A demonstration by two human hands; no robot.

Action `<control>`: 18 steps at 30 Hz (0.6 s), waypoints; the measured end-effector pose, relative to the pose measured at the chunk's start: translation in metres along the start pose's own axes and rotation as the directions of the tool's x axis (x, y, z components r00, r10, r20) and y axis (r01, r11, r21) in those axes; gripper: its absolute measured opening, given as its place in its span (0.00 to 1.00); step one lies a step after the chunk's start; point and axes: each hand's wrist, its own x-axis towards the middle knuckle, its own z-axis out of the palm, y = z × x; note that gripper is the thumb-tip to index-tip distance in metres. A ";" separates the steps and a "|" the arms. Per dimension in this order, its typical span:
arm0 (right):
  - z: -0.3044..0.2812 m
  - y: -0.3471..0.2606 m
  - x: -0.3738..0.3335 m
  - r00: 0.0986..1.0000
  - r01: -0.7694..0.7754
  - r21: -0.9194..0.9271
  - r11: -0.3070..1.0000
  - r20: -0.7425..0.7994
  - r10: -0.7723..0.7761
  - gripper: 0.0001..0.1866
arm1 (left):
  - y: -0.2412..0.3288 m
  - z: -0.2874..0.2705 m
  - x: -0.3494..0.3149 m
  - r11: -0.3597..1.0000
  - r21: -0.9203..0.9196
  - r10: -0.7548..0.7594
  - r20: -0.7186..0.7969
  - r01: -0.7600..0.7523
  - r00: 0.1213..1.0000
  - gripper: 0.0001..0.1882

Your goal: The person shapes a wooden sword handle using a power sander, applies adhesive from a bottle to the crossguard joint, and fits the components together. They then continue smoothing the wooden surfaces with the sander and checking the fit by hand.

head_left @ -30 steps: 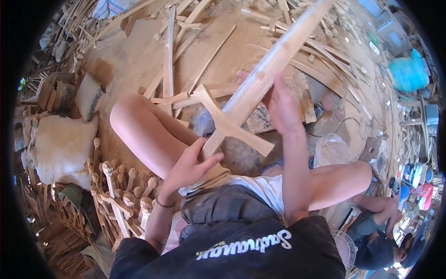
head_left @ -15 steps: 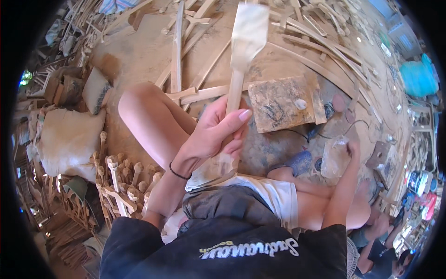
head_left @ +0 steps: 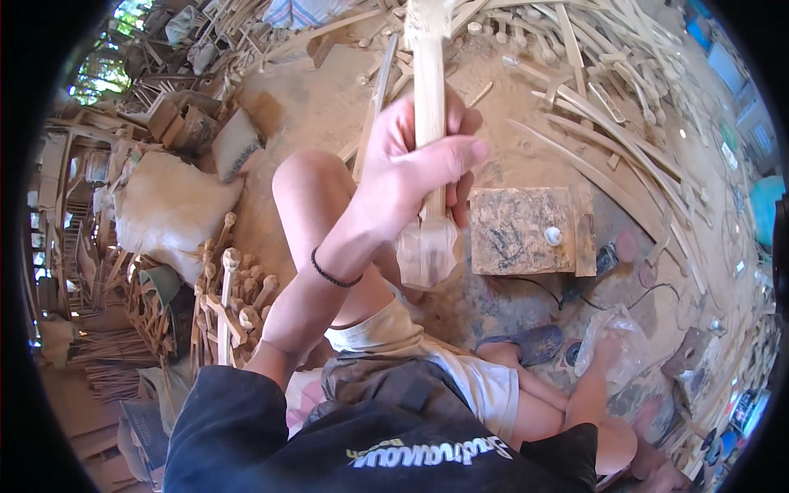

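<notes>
My left hand (head_left: 399, 177) is wrapped round the narrow middle of a pale carved wooden piece (head_left: 429, 90), raised in front of me. Its broader upper end runs to the top edge of the view, and a blocky lower end sticks out below my fist. Low on the right, my right hand (head_left: 606, 352) is at a clear plastic bag (head_left: 629, 341), apparently inside it. Crinkled plastic veils its fingers, so their grip does not show. Between the hands stands a worn wooden block (head_left: 522, 234) with a small white thing (head_left: 553, 237) on top.
A power tool (head_left: 598, 267) with a dark cable lies right of the block. Bundled wooden sticks with knobbed ends (head_left: 234, 287) stand at my left, before a pale sack (head_left: 173, 205). Long wooden strips (head_left: 608, 181) litter the far right floor. A sandal (head_left: 534, 343) is near the bag.
My right hand has gone from the plastic bag's edge down into or behind its plastic. The left hand still grips the wooden piece, now higher in view. The whole view has shifted.
</notes>
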 end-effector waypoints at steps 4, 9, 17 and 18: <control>-0.024 0.005 0.017 0.994 -0.062 0.087 0.994 -0.081 0.069 0.16 | 0.025 0.020 0.018 0.997 -0.015 0.073 -0.014 -0.073 0.997 0.13; -0.032 -0.022 -0.012 0.954 -0.135 0.290 0.947 -0.221 0.203 0.12 | 0.025 0.035 0.039 0.983 -0.178 0.031 -0.076 -0.044 0.997 0.13; -0.013 0.007 -0.007 0.893 -0.224 0.395 0.891 -0.282 0.349 0.12 | 0.010 0.020 0.087 0.966 -0.250 -0.073 -0.036 0.062 0.997 0.10; -0.012 0.009 -0.008 0.895 -0.206 0.373 0.905 -0.303 0.329 0.12 | 0.005 0.013 0.092 0.960 -0.272 -0.081 -0.021 0.072 0.997 0.10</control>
